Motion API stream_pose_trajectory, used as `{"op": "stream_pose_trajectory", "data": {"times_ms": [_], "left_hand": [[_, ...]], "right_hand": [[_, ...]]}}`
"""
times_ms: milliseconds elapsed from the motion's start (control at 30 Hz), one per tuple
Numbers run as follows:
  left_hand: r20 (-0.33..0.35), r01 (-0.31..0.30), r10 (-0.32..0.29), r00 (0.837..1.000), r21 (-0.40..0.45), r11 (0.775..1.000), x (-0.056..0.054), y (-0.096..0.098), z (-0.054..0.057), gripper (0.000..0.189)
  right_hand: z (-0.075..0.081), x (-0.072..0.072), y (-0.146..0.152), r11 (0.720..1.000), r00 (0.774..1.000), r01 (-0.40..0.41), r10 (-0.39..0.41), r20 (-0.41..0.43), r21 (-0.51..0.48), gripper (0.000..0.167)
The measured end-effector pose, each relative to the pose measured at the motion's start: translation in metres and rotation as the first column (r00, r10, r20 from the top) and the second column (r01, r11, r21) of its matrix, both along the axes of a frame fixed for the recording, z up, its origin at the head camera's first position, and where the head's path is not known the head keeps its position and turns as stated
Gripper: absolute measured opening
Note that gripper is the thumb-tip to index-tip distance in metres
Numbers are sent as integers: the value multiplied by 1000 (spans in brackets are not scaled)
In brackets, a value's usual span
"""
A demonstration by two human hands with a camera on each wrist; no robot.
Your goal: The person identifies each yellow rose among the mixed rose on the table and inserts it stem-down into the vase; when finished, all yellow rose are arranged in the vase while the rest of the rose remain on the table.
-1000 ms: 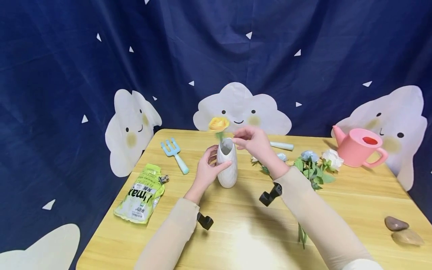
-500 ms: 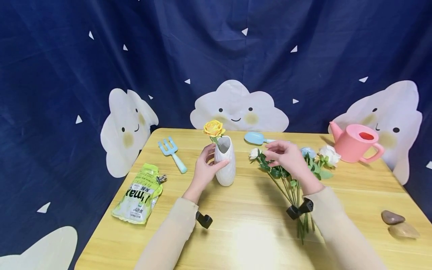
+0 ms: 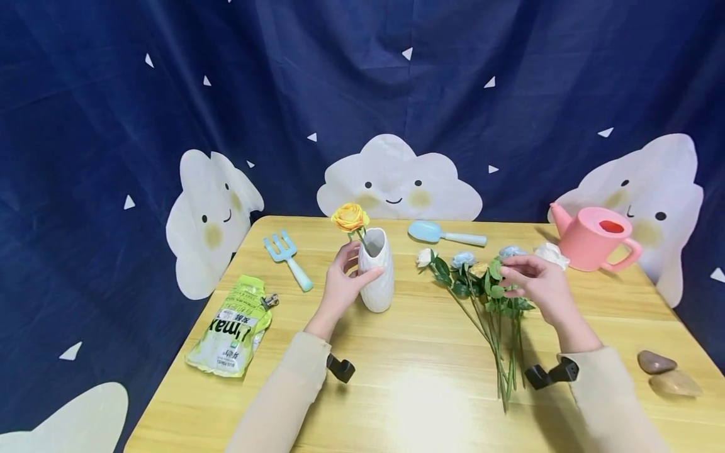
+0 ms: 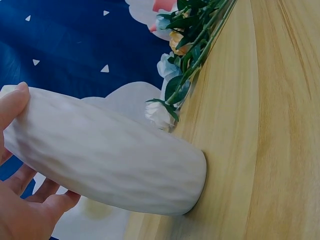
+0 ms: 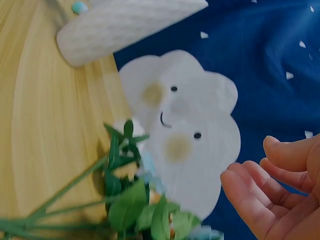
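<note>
A white textured vase (image 3: 377,277) stands upright on the table, a yellow rose (image 3: 349,217) leaning out of its mouth to the left. My left hand (image 3: 341,283) grips the vase around its upper side, thumb across the front; the left wrist view shows the vase body (image 4: 110,150) between thumb and fingers. Over the leafy part of a bunch of flowers hovers my right hand (image 3: 540,286), fingers loosely bent. In the right wrist view that hand (image 5: 280,185) holds nothing. The bunch's stems (image 3: 504,358) point toward me, with white roses (image 3: 426,257) and blue roses (image 3: 463,259) at the far end.
A blue toy shovel (image 3: 427,231) lies behind the flowers, and a pink watering can (image 3: 595,239) stands at the back right. Two stones (image 3: 674,382) lie at the right edge. On the left are a blue hand fork (image 3: 289,255) and a green-white bag (image 3: 232,330) with a binder clip.
My right hand has moved right, away from the vase's mouth to above the flower bunch. The yellow rose has tipped further left in the vase. My left hand keeps its grip on the vase.
</note>
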State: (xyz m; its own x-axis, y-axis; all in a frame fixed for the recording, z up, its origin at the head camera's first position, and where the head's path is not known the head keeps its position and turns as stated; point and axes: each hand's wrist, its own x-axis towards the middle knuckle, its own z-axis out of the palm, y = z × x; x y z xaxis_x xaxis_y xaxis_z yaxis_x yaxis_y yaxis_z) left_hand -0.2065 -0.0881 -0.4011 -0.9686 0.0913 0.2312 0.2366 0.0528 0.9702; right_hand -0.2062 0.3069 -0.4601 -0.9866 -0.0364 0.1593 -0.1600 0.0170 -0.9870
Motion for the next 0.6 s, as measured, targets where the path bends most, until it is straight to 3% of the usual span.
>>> {"op": "stream_pose_trajectory", "data": {"times_ms": [200, 300, 467, 600], "left_hand": [[0, 2, -2, 1000, -9, 1000, 0, -1, 0, 64], [-2, -2, 2, 1000, -11, 1000, 0, -1, -1, 62], [-4, 4, -4, 1000, -2, 1000, 0, -1, 0, 62], [-1, 4, -4, 1000, 0, 1000, 0, -1, 1, 61]], "right_hand": [[-50, -1, 47, 992, 992, 127, -127, 19, 19, 37], [-57, 9, 55, 984, 984, 174, -175, 38, 32, 43], [-51, 35, 56, 983, 978, 182, -183, 101, 20, 57], [-13, 66, 31, 984, 970, 165, -174, 168, 69, 43]]}}
